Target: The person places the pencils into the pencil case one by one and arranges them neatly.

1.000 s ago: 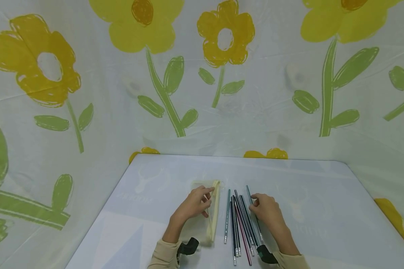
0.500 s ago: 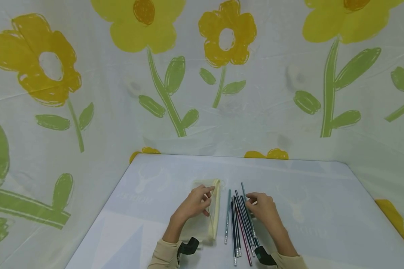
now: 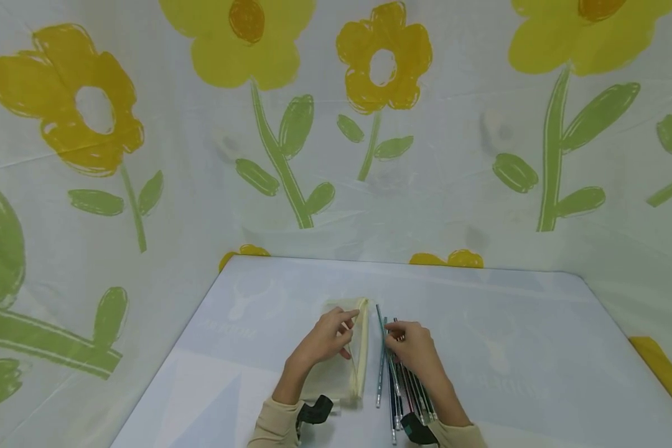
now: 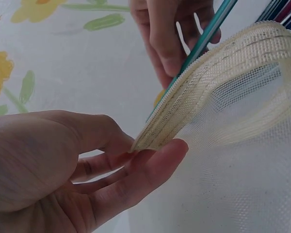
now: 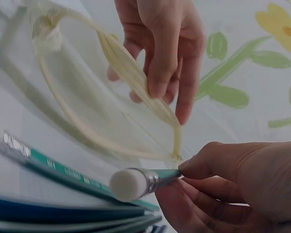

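My left hand [image 3: 326, 337] pinches the cream zipper edge of a see-through mesh pencil pouch [image 4: 233, 170], thumb on one side and fingers on the other. In the right wrist view the pouch's mouth gapes in a long loop. My right hand [image 3: 415, 350] pinches a teal pencil [image 5: 164, 176] between thumb and fingers, its white eraser end toward that wrist camera. The far part of this pencil overlaps the zipper edge in the left wrist view. Beneath it on the table lies another teal pencil [image 5: 63, 169], beside the pouch.
Several dark pencils [image 3: 393, 407] and a reddish one lie in a loose bundle right of the pouch, partly hidden under my right hand and wrist. The white table [image 3: 537, 348] reaches back to a flower-printed curtain [image 3: 448, 205].
My right hand has carried the teal pencil leftward, from the right side of the bundle across to the pouch's side. My left hand keeps its grip on the pouch edge.
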Motion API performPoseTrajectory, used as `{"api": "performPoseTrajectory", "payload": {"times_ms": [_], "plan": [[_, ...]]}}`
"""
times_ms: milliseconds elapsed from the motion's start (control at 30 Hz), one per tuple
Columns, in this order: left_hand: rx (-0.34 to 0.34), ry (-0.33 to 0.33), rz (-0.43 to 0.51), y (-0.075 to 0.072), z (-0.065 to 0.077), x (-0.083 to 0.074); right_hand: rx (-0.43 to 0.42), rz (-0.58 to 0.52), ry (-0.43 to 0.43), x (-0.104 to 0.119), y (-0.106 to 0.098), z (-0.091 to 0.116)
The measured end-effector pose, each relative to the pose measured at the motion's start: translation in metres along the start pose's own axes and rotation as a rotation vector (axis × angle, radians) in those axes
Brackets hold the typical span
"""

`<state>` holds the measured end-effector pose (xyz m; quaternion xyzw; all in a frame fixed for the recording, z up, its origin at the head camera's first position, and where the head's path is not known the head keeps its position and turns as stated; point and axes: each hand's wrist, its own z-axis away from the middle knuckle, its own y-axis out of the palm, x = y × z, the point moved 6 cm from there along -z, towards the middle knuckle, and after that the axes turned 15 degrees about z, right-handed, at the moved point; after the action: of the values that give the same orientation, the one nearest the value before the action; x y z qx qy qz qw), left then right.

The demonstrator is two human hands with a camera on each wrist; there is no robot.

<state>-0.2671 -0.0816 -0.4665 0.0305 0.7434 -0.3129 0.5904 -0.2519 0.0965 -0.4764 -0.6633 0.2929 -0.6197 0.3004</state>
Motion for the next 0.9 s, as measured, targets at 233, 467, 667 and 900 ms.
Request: {"api": "performPoseTrajectory", "payload": {"times_ms": [233, 467, 667, 900], "plan": [[-0.007, 0.003, 0.003, 0.001, 0.000, 0.000, 0.017, -0.074, -0.026, 0.012, 0.015, -0.003], [-0.003, 0.001, 0.049, 0.001, 0.001, -0.002, -0.016, -0.094, -0.018, 0.020, 0.021, -0.006], [-0.007, 0.005, 0.063, 0.001, 0.001, -0.003, -0.030, -0.142, -0.013, 0.018, 0.028, -0.010], [-0.018, 0.003, 0.039, -0.001, 0.002, -0.004, -0.034, -0.179, -0.002, 0.019, 0.031, -0.012]]}}
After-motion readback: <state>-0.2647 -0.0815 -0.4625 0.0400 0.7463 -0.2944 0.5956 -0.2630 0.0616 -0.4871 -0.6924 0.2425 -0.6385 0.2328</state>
